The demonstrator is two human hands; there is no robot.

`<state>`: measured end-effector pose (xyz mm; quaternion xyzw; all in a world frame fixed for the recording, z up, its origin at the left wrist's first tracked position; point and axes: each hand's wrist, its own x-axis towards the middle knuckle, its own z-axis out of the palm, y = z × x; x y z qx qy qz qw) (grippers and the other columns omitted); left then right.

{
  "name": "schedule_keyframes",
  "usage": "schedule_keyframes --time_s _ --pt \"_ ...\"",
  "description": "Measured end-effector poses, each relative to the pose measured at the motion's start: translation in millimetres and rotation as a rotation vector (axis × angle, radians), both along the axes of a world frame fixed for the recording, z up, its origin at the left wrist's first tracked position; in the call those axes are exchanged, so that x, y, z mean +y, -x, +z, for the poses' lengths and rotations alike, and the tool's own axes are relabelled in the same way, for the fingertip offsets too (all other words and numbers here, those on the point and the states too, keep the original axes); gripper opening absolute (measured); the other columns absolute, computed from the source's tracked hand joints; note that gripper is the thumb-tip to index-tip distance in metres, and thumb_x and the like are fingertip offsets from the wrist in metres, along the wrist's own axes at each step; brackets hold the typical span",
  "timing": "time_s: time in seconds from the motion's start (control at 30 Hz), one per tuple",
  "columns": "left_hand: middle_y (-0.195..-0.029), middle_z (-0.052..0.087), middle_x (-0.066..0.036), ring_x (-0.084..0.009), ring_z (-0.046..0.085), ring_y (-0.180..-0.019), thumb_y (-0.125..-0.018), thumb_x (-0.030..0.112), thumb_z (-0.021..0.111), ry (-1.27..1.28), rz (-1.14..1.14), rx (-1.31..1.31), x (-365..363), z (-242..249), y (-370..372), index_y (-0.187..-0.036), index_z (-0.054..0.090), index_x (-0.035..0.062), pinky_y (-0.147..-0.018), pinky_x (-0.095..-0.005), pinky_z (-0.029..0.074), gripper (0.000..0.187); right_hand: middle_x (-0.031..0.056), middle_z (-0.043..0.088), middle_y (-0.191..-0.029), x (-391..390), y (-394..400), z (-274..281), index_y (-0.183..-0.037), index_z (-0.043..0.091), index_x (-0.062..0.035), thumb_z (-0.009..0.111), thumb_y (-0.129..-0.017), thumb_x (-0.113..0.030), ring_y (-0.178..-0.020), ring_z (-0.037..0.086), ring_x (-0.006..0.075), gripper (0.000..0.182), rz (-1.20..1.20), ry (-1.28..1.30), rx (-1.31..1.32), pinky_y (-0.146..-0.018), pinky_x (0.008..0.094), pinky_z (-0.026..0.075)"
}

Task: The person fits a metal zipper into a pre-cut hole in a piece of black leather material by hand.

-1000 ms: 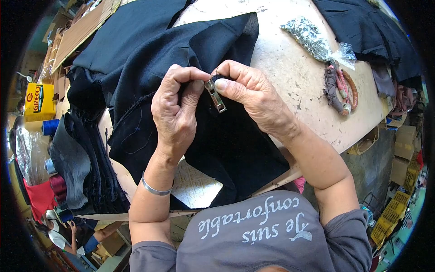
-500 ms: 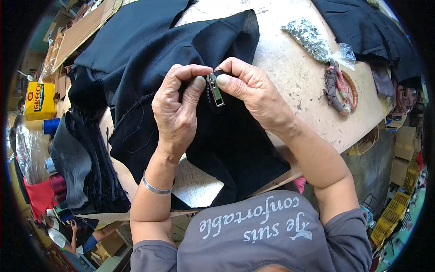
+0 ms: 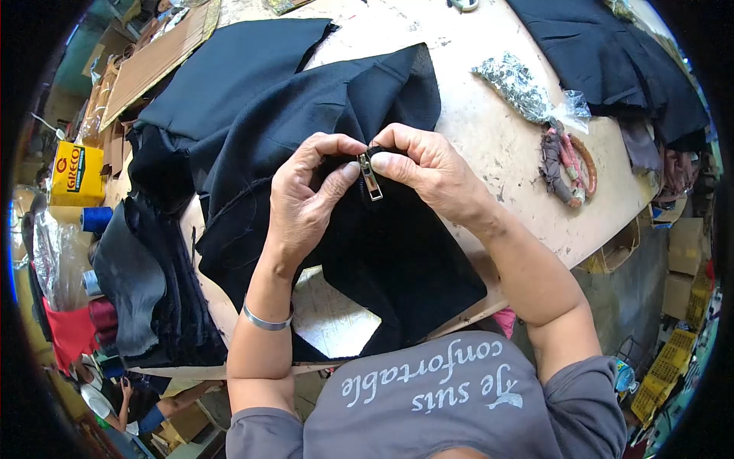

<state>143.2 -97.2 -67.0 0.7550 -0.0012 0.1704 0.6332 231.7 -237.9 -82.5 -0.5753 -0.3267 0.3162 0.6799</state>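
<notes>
Bench [image 3: 397,30]: black cloth [image 3: 260,130] spread across the left half, reaching the near edge. Layered dark pieces [image 3: 134,264] rest along the left edge. Clear bag [image 3: 516,84] lies toward the right edge. Left hand [image 3: 306,187] and right hand [image 3: 436,172] each grip the zip between thumb and forefinger, over the cloth. The zip's metal pull [image 3: 372,183] hangs toward the near edge.
</notes>
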Motion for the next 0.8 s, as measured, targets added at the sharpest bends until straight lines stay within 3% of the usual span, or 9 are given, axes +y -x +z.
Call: schedule_keyframes --time_s 0.17,0.33,0.57,0.67,0.8 --pt "-0.088 0.051 -0.002 -0.01 0.05 -0.082 -0.075 0.0 0.06 0.118 -0.018 -0.011 3 -5 1 -0.098 0.05 0.0027 -0.078 -0.022 0.04 0.025 -0.0028 0.05 -0.076 -6 0 14 -0.089 0.052 -0.0009 0.053 -0.081 -0.013 -0.073 0.044 0.0027 0.014 0.041 0.122 -0.055 -0.066 0.0168 0.037" --pt "-0.089 0.05 -0.003 -0.0102 0.049 -0.084 -0.074 -0.001 0.061 0.098 -0.009 -0.039 3 -6 1 -0.1 0.05 0.0026 -0.079 -0.0212 0.04 0.028 0.0 0.053 -0.071 -4 0 4 -0.086 0.053 -0.0008 0.052 -0.081 -0.014 -0.067 0.047 0.0056 0.014 -0.036 0.081 -0.167 -0.061 0.0201 0.04" --pt "-0.084 0.057 -0.004 -0.0095 0.053 -0.078 -0.077 0.006 0.059 0.009 0.058 0.043 -1 0 1 -0.093 0.056 0.0007 -0.072 -0.0204 0.043 0.017 0.0065 0.055 -0.066 -2 4 7 -0.083 0.052 0.0004 0.051 -0.081 -0.013 -0.06 0.051 0.0101 0.013 -0.1 0.035 -0.34 -0.055 0.0237 0.042" --pt "-0.08 0.059 -0.003 -0.0091 0.054 -0.073 -0.078 0.008 0.059 -0.074 0.062 0.101 0 0 2 -0.09 0.059 0.0 -0.068 -0.0197 0.044 0.014 0.0 0.05 -0.071 -3 5 8 -0.087 0.052 -0.0005 0.051 -0.082 -0.011 -0.067 0.045 0.0044 0.012 -0.061 0.068 -0.345 -0.059 0.0184 0.039" --pt "-0.08 0.059 -0.003 -0.008 0.054 -0.072 -0.078 0.009 0.059 0.011 0.082 0.11 -3 -1 2 -0.089 0.059 -0.0006 -0.066 -0.0183 0.044 0.014 0.0006 0.051 -0.069 -3 6 10 -0.085 0.053 -0.0007 0.051 -0.082 -0.01 -0.066 0.047 0.0052 0.01 -0.093 0.11 -0.376 -0.058 0.0189 0.04"
